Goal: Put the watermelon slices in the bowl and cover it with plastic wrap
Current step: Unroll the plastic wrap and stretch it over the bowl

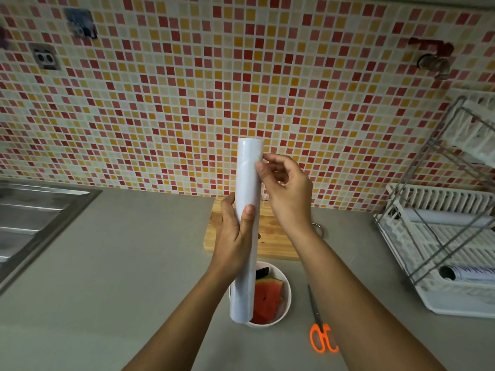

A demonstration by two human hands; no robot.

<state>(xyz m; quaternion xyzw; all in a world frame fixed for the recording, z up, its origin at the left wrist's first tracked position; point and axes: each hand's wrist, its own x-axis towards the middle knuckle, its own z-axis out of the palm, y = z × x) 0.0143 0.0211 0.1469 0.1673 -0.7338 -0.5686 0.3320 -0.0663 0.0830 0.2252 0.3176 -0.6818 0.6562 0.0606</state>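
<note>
The grey bench (107, 263) is carrying a wooden board (276, 239) against the tiled wall. Over it I am holding the plastic wrap roll (249, 180) upright, my left grip (235, 236) curling round its middle and my right grip (286, 188) pinching its edge near the top. The white bowl (288, 295) is sitting behind the roll's lower end, holding the watermelon slices (267, 299). Orange scissors (321, 336) are lying beside it.

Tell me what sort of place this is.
Most likely a home kitchen: a steel sink set in the counter, a dish rack, and a cutting board beyond a bowl of watermelon.
</note>
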